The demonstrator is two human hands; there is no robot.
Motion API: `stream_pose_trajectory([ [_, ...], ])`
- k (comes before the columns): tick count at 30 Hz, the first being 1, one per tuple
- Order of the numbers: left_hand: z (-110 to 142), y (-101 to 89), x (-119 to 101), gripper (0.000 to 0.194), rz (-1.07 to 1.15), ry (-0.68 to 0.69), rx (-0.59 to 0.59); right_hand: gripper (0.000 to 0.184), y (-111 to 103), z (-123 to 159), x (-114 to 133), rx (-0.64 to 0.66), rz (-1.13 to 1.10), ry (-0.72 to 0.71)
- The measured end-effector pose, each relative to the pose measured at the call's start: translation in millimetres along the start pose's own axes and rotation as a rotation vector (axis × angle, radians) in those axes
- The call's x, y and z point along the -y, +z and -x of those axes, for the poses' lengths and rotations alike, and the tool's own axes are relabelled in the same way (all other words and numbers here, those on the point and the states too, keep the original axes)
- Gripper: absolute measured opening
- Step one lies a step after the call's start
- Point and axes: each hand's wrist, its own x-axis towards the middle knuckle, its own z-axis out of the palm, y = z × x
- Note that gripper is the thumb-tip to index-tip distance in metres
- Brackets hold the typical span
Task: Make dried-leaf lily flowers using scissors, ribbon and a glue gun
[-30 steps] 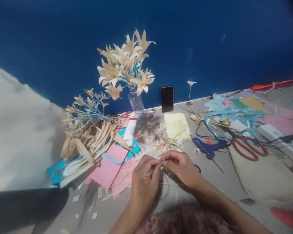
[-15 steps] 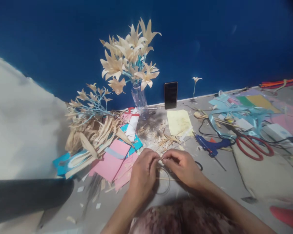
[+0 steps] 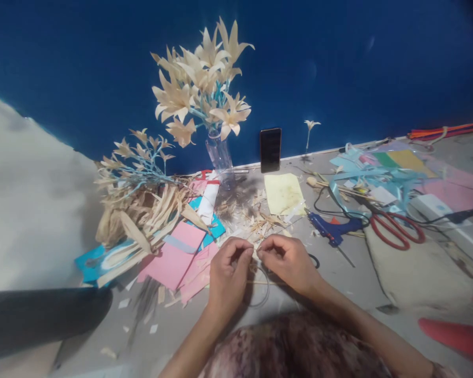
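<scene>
My left hand (image 3: 227, 273) and my right hand (image 3: 289, 261) meet low in the middle of the view, fingertips pinched together on a small pale strip or wire piece (image 3: 255, 255) too small to name. A thin wire loop (image 3: 260, 289) and a thin stick (image 3: 264, 283) lie on the grey surface just under the hands. Straw-coloured scraps (image 3: 256, 223) are scattered right behind them.
A clear vase of cream paper flowers (image 3: 199, 89) stands at the blue wall, a phone (image 3: 270, 149) leaning beside it. Pink paper (image 3: 173, 260) and dried leaves (image 3: 150, 210) lie left. A blue glue gun (image 3: 331, 230), red scissors (image 3: 396, 229) and ribbons (image 3: 362, 181) lie right.
Both hands stay pinched together on the small piece, with only small finger shifts. The view has drifted slightly.
</scene>
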Motion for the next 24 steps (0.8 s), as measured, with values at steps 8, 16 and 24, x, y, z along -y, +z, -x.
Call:
stream_pose_trajectory([
  [8, 2.0, 3.4, -3.6, 0.013, 0.026, -0.104, 0.007, 0.01, 6.2, 2.0, -1.0, -0.104, 0.144, -0.192],
  [16, -2.6, 8.1, 6.0, 0.022, 0.612, -0.45, 0.119, 0.01, 7.1, 3.4, -2.9, -0.057, -0.156, 0.025],
  [24, -0.4, 14.5, 9.5, 0.032, 0.884, -0.56, 0.237, 0.011, 7.7, 2.8, 0.1, -0.05, -0.312, 0.053],
])
